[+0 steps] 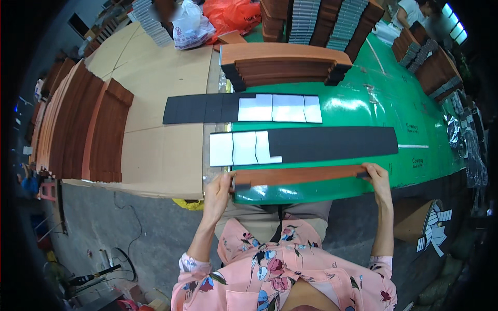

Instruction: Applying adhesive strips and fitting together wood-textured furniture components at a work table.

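A long reddish-brown wooden slat [301, 176] with dark pieces at its ends lies across the near edge of the green-covered table. My left hand [219, 189] grips its left end, the fingers closed round it. At the other end my right hand [377, 179] is closed on the slat's corner. Just beyond it lies a black strip [332, 140] with white panels at its left part. Farther back rests another black strip [199, 108], its white panels toward the right.
Brown slats are stacked behind the strips [285, 57] and at the left on cardboard [155, 150]. Plastic bags [192, 26] and taller stacks [316, 23] stand at the back. A bin with white scraps [434, 228] is on the floor at right. Another person [412, 13] is at far right.
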Available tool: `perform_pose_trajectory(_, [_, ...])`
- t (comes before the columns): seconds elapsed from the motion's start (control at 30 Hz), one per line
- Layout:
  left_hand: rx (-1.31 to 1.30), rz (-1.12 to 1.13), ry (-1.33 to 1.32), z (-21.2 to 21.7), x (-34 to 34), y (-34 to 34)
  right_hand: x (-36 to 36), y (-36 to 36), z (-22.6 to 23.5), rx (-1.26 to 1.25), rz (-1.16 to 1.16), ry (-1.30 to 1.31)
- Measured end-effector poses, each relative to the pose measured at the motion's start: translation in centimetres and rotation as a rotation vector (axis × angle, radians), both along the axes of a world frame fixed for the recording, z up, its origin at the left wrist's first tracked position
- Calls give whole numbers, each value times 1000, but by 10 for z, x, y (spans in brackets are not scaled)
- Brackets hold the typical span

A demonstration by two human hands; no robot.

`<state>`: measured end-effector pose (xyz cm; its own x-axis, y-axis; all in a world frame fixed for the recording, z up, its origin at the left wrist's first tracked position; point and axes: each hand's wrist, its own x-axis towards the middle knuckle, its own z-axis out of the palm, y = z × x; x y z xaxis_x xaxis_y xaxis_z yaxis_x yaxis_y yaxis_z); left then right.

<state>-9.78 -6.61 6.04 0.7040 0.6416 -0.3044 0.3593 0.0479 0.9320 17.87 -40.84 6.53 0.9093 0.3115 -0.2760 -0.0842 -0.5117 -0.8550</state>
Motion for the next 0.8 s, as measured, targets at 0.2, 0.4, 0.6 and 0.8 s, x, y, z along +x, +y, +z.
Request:
perform_pose_trajectory(0.2, [452, 64, -434, 58, 60, 58, 34, 56, 82, 391, 14, -262])
perform_pose_trajectory(0.4, [556, 144, -451, 77, 172, 147, 127, 167, 96, 502, 125, -452])
perform_pose_trajectory(0.6, [558, 140, -411, 73, 232, 173, 187, 200, 83, 367, 123, -509])
perform_pose_trajectory(0.8, [505, 98, -394, 46, 247, 188, 202, 209, 61, 339, 136, -493])
